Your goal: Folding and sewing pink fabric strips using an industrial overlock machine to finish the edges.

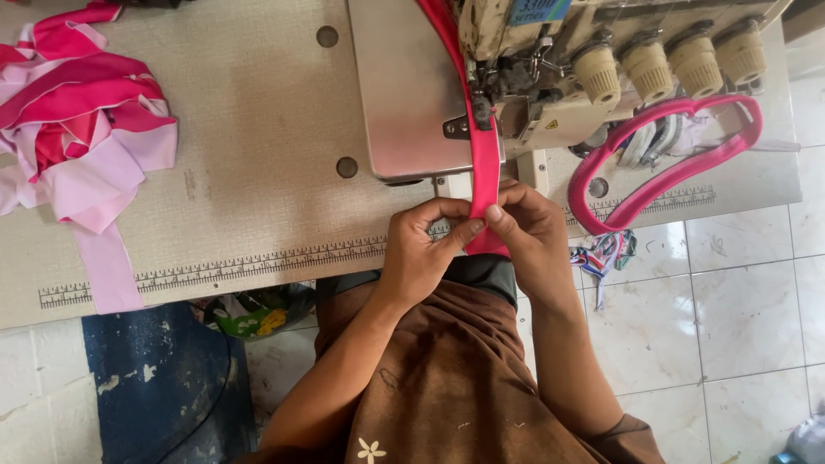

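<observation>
Both hands pinch a pink strip (484, 163) at the table (258, 129) edge: the left hand (421, 249) and right hand (528, 228) meet with fingertips on the fabric. The strip runs up under the sewing machine (550, 77). A pile of pink pieces (77, 129) lies far left; a pink loop (662, 159) lies right of the machine.

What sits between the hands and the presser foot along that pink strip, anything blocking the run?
Nothing visible. The left hand and right hand pinch the pink strip at the table edge. From there it lies flat over the metal plate straight to the presser foot. The looped pink band lies off to the right.
</observation>
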